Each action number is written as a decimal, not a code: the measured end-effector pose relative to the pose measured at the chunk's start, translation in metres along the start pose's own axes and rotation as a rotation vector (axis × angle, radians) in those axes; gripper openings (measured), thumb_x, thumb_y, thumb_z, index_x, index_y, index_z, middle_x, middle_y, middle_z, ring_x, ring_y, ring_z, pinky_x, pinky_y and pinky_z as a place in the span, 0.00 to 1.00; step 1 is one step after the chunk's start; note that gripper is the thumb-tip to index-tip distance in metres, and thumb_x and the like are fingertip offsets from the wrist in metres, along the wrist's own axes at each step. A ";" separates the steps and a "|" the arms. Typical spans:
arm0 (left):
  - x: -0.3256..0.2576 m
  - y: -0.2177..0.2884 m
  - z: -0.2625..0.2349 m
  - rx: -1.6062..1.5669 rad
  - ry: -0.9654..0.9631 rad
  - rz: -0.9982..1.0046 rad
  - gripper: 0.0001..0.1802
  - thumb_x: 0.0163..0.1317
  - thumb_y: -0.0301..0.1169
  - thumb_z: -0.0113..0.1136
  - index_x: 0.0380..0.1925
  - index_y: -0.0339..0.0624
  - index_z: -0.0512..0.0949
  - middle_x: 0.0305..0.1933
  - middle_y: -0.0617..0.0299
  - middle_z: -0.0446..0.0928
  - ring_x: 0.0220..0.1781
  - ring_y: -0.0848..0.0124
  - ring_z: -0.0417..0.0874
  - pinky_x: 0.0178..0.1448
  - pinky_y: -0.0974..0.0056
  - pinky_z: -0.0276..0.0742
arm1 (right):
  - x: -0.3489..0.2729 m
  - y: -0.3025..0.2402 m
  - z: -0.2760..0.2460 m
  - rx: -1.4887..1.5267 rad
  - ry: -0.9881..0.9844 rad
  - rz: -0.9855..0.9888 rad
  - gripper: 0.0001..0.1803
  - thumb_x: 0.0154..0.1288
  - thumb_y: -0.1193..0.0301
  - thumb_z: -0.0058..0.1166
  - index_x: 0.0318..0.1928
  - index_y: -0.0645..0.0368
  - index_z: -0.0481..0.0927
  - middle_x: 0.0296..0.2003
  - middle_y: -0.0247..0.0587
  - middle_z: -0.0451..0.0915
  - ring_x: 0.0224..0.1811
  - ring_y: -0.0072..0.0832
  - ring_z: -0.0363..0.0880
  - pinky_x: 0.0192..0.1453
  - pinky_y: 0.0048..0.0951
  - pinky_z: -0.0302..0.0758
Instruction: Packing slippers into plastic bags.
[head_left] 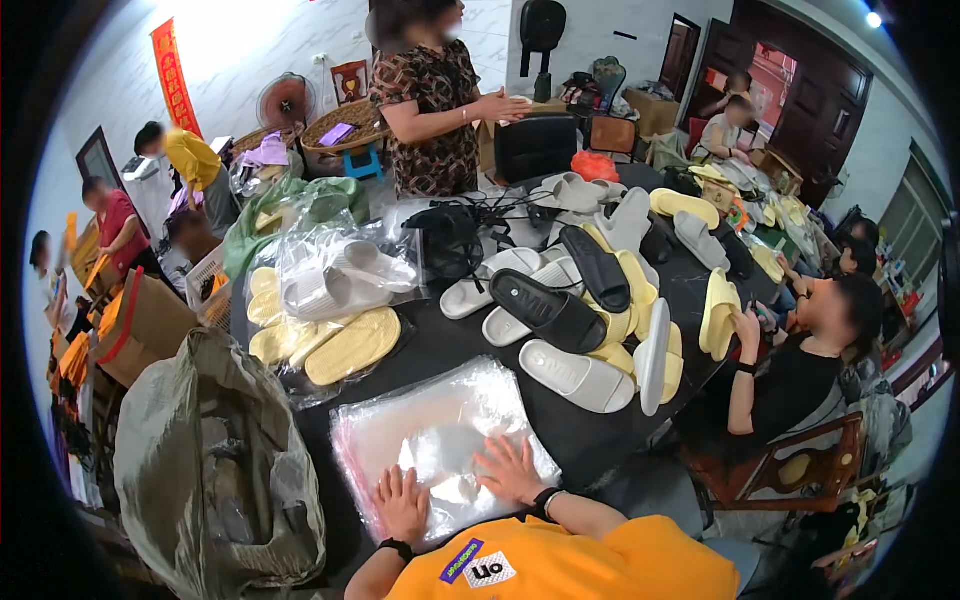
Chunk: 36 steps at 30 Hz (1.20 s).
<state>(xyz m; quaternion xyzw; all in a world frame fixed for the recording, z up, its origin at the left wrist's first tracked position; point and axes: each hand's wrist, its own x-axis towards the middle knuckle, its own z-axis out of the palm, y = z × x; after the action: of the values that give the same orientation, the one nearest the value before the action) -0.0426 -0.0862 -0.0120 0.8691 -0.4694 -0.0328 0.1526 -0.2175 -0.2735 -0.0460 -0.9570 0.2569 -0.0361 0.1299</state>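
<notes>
Both my hands rest flat on a stack of clear plastic bags (450, 400) at the near edge of the black table. My left hand (402, 503) lies on the stack's lower left part with fingers spread. Toward its right side, my right hand (510, 470) presses down, fingers also apart. Neither one holds anything. Just beyond the stack lie yellow slippers (352, 345) in clear bags and bagged white slippers (345, 280). A loose pile to the right has a black slipper (547, 311), a pale grey slipper (577, 376) and several yellow ones.
A large grey-green woven sack (215, 470) stands open at my left, beside cardboard boxes (145, 325). At the right, a seated co-worker (790, 360) handles a yellow slipper (719, 314). Another person (430, 110) stands across the table (470, 345). A wooden chair (790, 465) is at the right.
</notes>
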 end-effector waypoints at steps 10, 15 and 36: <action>-0.002 -0.007 0.012 -0.023 0.014 -0.001 0.28 0.60 0.46 0.51 0.58 0.47 0.68 0.67 0.49 0.59 0.69 0.50 0.53 0.68 0.43 0.44 | -0.044 0.030 -0.039 0.708 0.372 0.282 0.11 0.57 0.66 0.57 0.28 0.62 0.75 0.25 0.47 0.75 0.27 0.39 0.75 0.32 0.34 0.70; -0.002 -0.008 0.008 -0.017 0.007 0.023 0.28 0.60 0.46 0.50 0.58 0.46 0.67 0.67 0.47 0.57 0.69 0.50 0.53 0.67 0.43 0.45 | -0.110 0.029 -0.037 0.652 0.415 0.451 0.18 0.59 0.63 0.55 0.21 0.64 0.70 0.17 0.49 0.69 0.19 0.41 0.69 0.25 0.36 0.65; 0.021 0.003 -0.002 -0.096 -0.177 0.227 0.28 0.55 0.46 0.58 0.54 0.48 0.70 0.64 0.45 0.60 0.66 0.45 0.56 0.61 0.36 0.50 | -0.185 0.007 0.005 0.896 -0.057 0.911 0.18 0.61 0.56 0.54 0.36 0.60 0.79 0.27 0.38 0.79 0.30 0.25 0.75 0.35 0.27 0.70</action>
<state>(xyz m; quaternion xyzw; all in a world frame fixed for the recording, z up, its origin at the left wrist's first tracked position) -0.0330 -0.1046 -0.0069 0.7957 -0.5742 -0.1142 0.1550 -0.3799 -0.1858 -0.0533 -0.6054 0.5943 -0.0558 0.5264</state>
